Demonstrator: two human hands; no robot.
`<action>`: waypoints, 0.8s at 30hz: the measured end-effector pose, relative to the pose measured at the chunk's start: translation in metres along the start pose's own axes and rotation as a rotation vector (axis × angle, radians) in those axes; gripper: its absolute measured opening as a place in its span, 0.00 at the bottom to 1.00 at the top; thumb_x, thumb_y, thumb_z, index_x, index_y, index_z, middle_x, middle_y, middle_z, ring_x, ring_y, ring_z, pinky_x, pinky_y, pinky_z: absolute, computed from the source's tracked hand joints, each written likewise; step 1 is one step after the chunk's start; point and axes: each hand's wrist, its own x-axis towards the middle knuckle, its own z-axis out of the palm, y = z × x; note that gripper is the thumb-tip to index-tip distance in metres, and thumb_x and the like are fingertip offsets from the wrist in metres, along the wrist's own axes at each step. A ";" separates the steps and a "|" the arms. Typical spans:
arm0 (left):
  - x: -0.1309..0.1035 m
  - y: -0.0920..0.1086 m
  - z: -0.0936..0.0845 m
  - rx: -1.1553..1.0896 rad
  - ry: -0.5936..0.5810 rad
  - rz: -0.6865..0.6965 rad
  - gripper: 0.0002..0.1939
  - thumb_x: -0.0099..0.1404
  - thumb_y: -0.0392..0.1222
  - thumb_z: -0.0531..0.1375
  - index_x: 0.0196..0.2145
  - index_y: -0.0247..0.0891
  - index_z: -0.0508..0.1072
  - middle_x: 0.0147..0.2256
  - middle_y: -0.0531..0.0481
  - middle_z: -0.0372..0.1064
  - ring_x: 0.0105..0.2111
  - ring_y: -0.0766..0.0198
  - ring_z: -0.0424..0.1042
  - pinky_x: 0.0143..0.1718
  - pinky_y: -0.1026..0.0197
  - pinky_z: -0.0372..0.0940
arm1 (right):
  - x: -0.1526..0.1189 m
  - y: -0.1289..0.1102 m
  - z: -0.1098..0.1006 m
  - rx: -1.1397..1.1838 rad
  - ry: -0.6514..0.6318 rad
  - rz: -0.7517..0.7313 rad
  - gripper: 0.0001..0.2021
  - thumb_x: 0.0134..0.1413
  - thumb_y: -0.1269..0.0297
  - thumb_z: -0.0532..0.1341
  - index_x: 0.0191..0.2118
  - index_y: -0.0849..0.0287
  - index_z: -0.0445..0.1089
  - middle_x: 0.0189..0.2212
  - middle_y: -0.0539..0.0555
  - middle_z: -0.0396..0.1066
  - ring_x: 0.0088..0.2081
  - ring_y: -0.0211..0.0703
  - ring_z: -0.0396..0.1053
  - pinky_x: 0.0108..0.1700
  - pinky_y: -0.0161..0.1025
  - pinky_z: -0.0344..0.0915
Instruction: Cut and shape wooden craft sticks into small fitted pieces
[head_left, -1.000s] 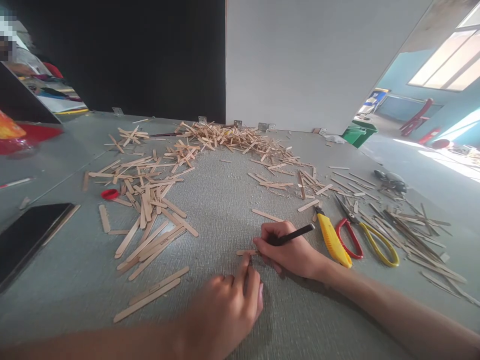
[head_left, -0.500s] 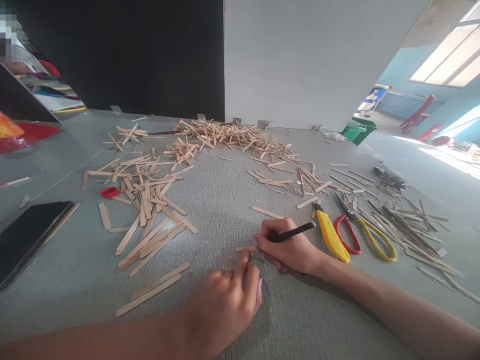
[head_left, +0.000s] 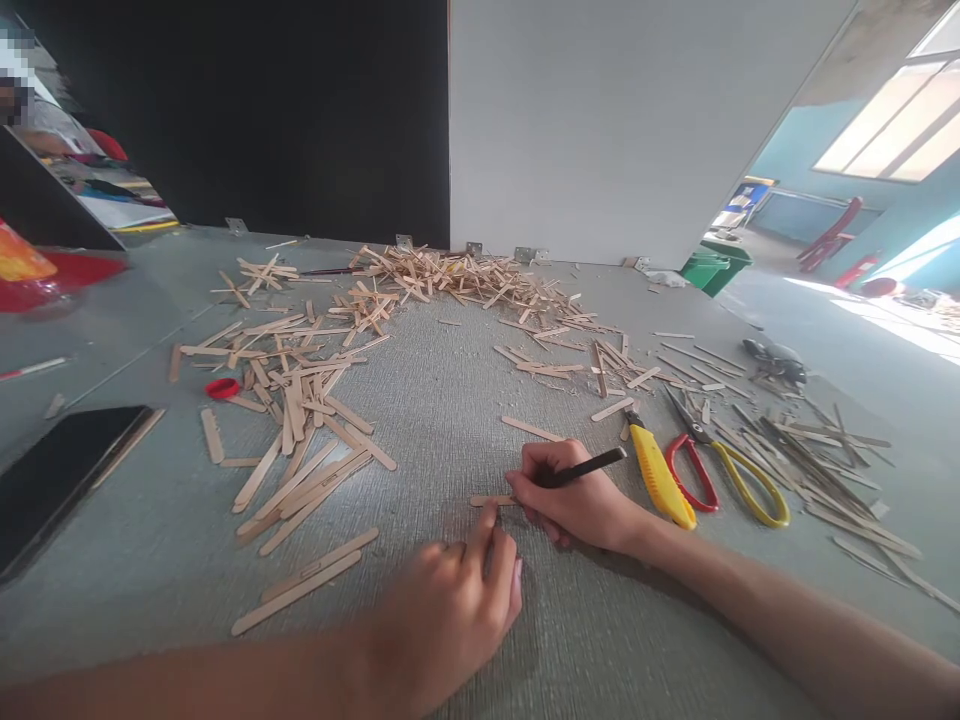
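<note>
A short wooden stick (head_left: 487, 500) lies flat on the grey textured tabletop (head_left: 442, 390) between my hands. My right hand (head_left: 574, 495) is closed around a black pen (head_left: 592, 465), its tip hidden behind the fingers at the stick's right part. My left hand (head_left: 465, 600) rests with its index fingertip on the stick; its other fingers are partly bent and it grips nothing. Another wooden stick (head_left: 531, 429) lies just beyond my right hand. Two long sticks (head_left: 300, 592) lie left of my left hand.
Piles of wooden sticks (head_left: 442, 272) spread along the back and left. At the right are a yellow cutter (head_left: 660, 475), scissors (head_left: 697, 430) with red and yellow handles, and thin strips. A phone (head_left: 64, 480) and a red ring (head_left: 222, 388) lie left. Black and white panels stand behind.
The view has shifted very slightly. Both hands keep nearly the same place on and beside the stick, with the pen still in my right hand.
</note>
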 end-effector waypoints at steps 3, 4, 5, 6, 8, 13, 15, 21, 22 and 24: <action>-0.001 0.000 -0.001 0.004 -0.004 0.003 0.16 0.73 0.30 0.50 0.38 0.27 0.79 0.43 0.28 0.84 0.16 0.58 0.76 0.13 0.56 0.70 | -0.001 -0.001 0.000 0.003 -0.004 -0.009 0.17 0.61 0.61 0.64 0.24 0.53 0.60 0.11 0.42 0.63 0.10 0.31 0.60 0.10 0.26 0.54; -0.001 0.001 -0.001 0.006 -0.007 0.002 0.16 0.72 0.29 0.51 0.39 0.26 0.79 0.43 0.28 0.84 0.16 0.57 0.76 0.13 0.56 0.70 | -0.001 -0.001 0.000 0.002 -0.004 -0.013 0.17 0.61 0.61 0.64 0.24 0.53 0.60 0.11 0.42 0.63 0.10 0.31 0.59 0.10 0.26 0.54; -0.001 0.001 -0.001 0.006 -0.009 0.001 0.16 0.72 0.29 0.51 0.39 0.26 0.79 0.43 0.28 0.84 0.16 0.57 0.76 0.12 0.56 0.70 | -0.001 -0.001 0.001 0.002 -0.002 -0.015 0.17 0.61 0.60 0.64 0.23 0.53 0.61 0.11 0.42 0.63 0.10 0.31 0.59 0.10 0.26 0.54; -0.001 0.001 -0.002 0.005 -0.011 0.000 0.15 0.72 0.29 0.51 0.39 0.27 0.79 0.43 0.28 0.84 0.16 0.57 0.76 0.13 0.56 0.71 | -0.001 -0.001 0.001 0.002 0.000 -0.016 0.17 0.61 0.60 0.64 0.23 0.53 0.61 0.11 0.42 0.63 0.10 0.31 0.59 0.10 0.26 0.54; 0.000 0.001 -0.002 0.002 -0.018 -0.003 0.15 0.72 0.30 0.51 0.38 0.28 0.79 0.43 0.28 0.84 0.16 0.57 0.76 0.13 0.56 0.71 | -0.001 -0.001 0.002 0.004 0.006 -0.016 0.17 0.61 0.60 0.64 0.23 0.53 0.61 0.11 0.42 0.63 0.10 0.31 0.59 0.10 0.26 0.54; 0.000 0.001 -0.003 -0.004 -0.035 0.000 0.16 0.72 0.30 0.51 0.38 0.29 0.79 0.43 0.28 0.84 0.16 0.57 0.76 0.13 0.55 0.72 | -0.001 0.000 0.003 0.010 0.017 -0.014 0.17 0.62 0.61 0.63 0.23 0.53 0.61 0.11 0.42 0.64 0.10 0.31 0.58 0.09 0.26 0.54; -0.001 0.001 -0.003 -0.006 -0.036 0.001 0.16 0.73 0.30 0.50 0.38 0.29 0.79 0.43 0.29 0.84 0.17 0.57 0.76 0.13 0.56 0.72 | -0.001 0.001 0.002 0.015 0.011 -0.015 0.17 0.63 0.61 0.63 0.23 0.53 0.61 0.12 0.42 0.64 0.10 0.31 0.58 0.09 0.27 0.54; 0.000 0.001 -0.002 -0.003 -0.033 -0.001 0.18 0.74 0.30 0.49 0.36 0.30 0.79 0.43 0.28 0.84 0.16 0.57 0.76 0.13 0.56 0.72 | 0.000 0.003 0.001 0.020 -0.001 -0.023 0.17 0.63 0.61 0.63 0.23 0.54 0.62 0.11 0.42 0.64 0.10 0.31 0.59 0.09 0.26 0.53; 0.001 0.001 -0.002 -0.002 -0.032 -0.001 0.18 0.74 0.30 0.49 0.36 0.30 0.79 0.43 0.28 0.84 0.17 0.57 0.76 0.13 0.56 0.72 | 0.001 0.003 0.001 0.020 -0.002 -0.026 0.17 0.63 0.61 0.63 0.23 0.54 0.63 0.11 0.43 0.64 0.10 0.31 0.59 0.09 0.26 0.52; 0.001 0.001 -0.002 -0.005 -0.032 0.001 0.18 0.74 0.31 0.49 0.37 0.30 0.79 0.43 0.28 0.84 0.17 0.57 0.77 0.14 0.56 0.72 | 0.001 0.002 0.001 0.020 -0.007 -0.030 0.17 0.63 0.62 0.64 0.23 0.54 0.62 0.11 0.42 0.64 0.10 0.31 0.59 0.10 0.26 0.52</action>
